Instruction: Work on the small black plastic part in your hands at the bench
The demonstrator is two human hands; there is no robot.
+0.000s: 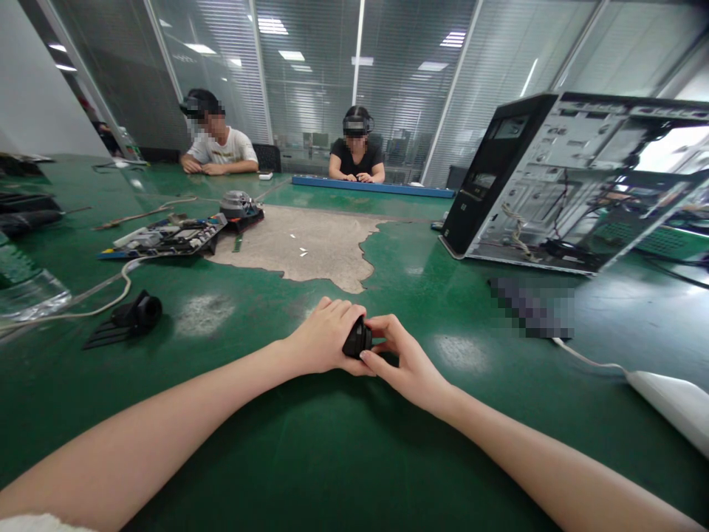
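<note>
A small black object [357, 338] is held between my two hands, low over the green table [332, 458] near the middle of the view. My left hand [330, 336] wraps round its left side, with the fingers over the top and the thumb below. From the right, the thumb and fingers of my right hand [399, 356] pinch its edge. Part of the object is hidden under my left hand. Beyond my hands lies a bare grey-brown patch [310, 244] of the tabletop with a few white scraps on it.
Left: a circuit board [166, 238], a black part with a round end [145, 310], cables and a clear bottle [27, 281]. Right: an open computer case [532, 185], a pixelated item [532, 307] and a white device [673, 403]. Two people with headsets sit across the table.
</note>
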